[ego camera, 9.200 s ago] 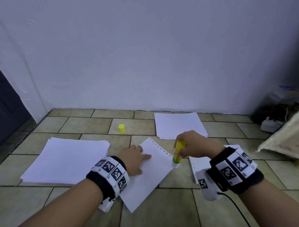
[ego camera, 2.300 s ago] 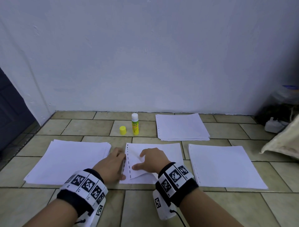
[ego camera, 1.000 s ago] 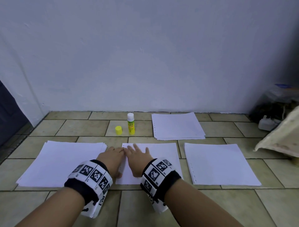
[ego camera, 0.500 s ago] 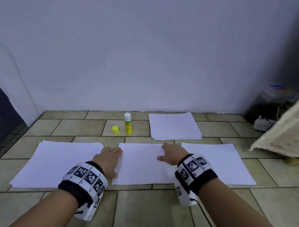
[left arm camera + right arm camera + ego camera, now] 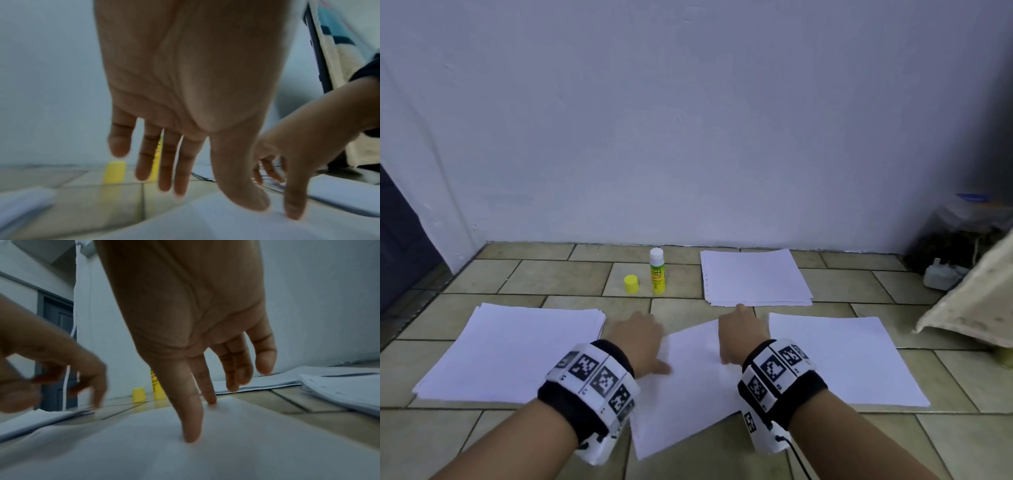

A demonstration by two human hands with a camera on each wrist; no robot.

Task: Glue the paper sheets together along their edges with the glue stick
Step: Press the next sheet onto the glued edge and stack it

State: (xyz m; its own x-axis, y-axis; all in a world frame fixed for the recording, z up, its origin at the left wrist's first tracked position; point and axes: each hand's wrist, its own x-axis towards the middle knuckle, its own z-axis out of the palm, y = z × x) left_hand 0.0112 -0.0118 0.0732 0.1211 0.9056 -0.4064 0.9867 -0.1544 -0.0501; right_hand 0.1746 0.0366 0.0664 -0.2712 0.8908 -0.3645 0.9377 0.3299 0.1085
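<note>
**Both hands spread on the middle sheet**

I take the glue stick [image 5: 657,270] as my landmark: it stands upright on the tiled floor [image 5: 558,281] close to the wall [image 5: 688,120], its white top bare. Its yellow cap [image 5: 631,284] stands just to the left of it, apart from it.

Nearer to me than the glue stick lies the middle sheet [image 5: 688,387], turned askew on the tiles. My left hand [image 5: 639,337] is over its left edge with fingers straight and spread; the left wrist view shows the thumb reaching down to the paper while the other fingers hang clear of the floor. My right hand [image 5: 743,334] is over the far right part of the same sheet, fingers loosely extended, holding nothing; in the right wrist view its thumb and one fingertip press on the paper.

To the right of the glue stick, against the wall, sits a paper stack with punched holes [image 5: 755,277]. Nearer than the stick and to its left lies the left paper stack [image 5: 513,353]; nearer and to its right lies the right paper sheet [image 5: 849,359]. Far to the right of the stick I see a cloth edge [image 5: 976,301] and a dark heap of clutter [image 5: 959,240] that I cannot make out.
</note>
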